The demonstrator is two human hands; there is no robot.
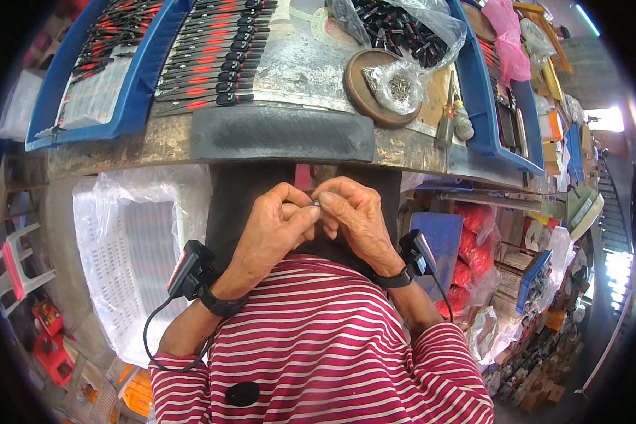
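In front of my lap, below the table edge, my left hand [279, 222] and my right hand [353, 215] meet at the fingertips. Between their thumbs and forefingers is a tiny shiny metal piece [316, 203], too small to name exactly. Both hands are closed in a pinch on it. On the table beyond them lies a row of black-and-red slim pointed tools [215, 63]. Right of that row, a clear bag of small metal parts [396, 86] rests on a round wooden dish [357, 78].
Blue trays stand at the table's left [138, 92] and right [484, 106], holding more black-and-red pieces. A bag of black parts [396, 28] lies at the back. A screwdriver [446, 124] sits near the right tray. A plastic-lined white crate [109, 247] stands left of my lap.
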